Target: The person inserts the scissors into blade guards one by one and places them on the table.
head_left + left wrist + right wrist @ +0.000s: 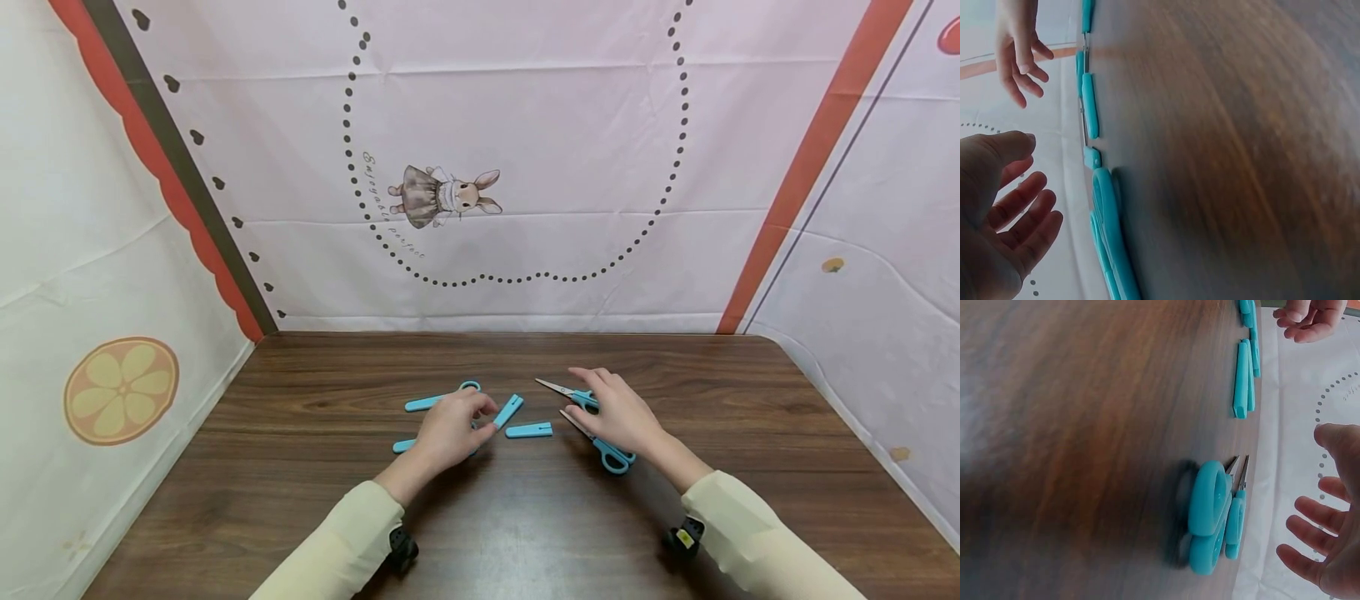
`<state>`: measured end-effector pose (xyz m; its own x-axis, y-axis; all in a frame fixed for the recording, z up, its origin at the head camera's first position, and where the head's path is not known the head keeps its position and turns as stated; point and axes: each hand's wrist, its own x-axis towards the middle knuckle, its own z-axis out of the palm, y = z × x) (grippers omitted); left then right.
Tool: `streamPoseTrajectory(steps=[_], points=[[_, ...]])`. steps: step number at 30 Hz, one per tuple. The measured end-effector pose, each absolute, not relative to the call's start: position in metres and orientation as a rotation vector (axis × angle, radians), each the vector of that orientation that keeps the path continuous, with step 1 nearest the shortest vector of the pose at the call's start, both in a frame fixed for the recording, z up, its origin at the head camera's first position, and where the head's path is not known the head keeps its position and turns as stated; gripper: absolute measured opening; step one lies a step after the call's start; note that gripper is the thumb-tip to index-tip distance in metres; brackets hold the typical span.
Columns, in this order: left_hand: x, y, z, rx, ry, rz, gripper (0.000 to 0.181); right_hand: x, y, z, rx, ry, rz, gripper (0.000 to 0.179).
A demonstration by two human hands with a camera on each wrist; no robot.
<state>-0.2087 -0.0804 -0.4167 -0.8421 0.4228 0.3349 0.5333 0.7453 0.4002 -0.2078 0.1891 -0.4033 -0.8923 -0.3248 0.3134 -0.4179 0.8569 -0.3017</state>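
My left hand hovers with loosely bent fingers over the left group of blue scissors. In the left wrist view a blue scissors handle lies beneath it, apart from the fingers. One sheathed pair of scissors shows behind this hand; another blue sheath end sticks out beside it, the rest hidden. Two loose blue blade covers lie mid-table. Above two bare-bladed scissors, my right hand holds nothing, its fingers spread. The nearer scissors and the farther scissors lie below it, blades pointing up-left in the head view.
A dark wood table carries everything. Behind it hangs a pale printed cloth with a rabbit figure, and more cloth flanks both sides. Each wrist wears a small black camera.
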Motion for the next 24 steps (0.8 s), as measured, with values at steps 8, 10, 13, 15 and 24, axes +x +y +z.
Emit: streamPoseTrajectory(steps=[8, 10, 13, 15, 24], points=[[-0.209, -0.072, -0.420, -0.784, -2.756, -0.704, 0.021, -0.203, 0.196, -0.409, 0.569, -2.778, 0.518, 0.062], [-0.209, -0.070, -0.421, -0.792, -2.770, -0.695, 0.021, -0.200, 0.198, -0.411, 0.584, -2.775, 0.515, 0.063], [-0.208, -0.068, -0.421, -0.796, -2.800, -0.691, 0.020, -0.197, 0.200, -0.412, 0.605, -2.760, 0.514, 0.062], [-0.208, -0.067, -0.422, -0.797, -2.819, -0.691, 0.021, -0.194, 0.202, -0.412, 0.608, -2.752, 0.515, 0.062], [-0.205, -0.059, -0.420, -0.779, -2.847, -0.609, 0.023, -0.184, 0.209, -0.415, 0.584, -2.760, 0.489, 0.063]])
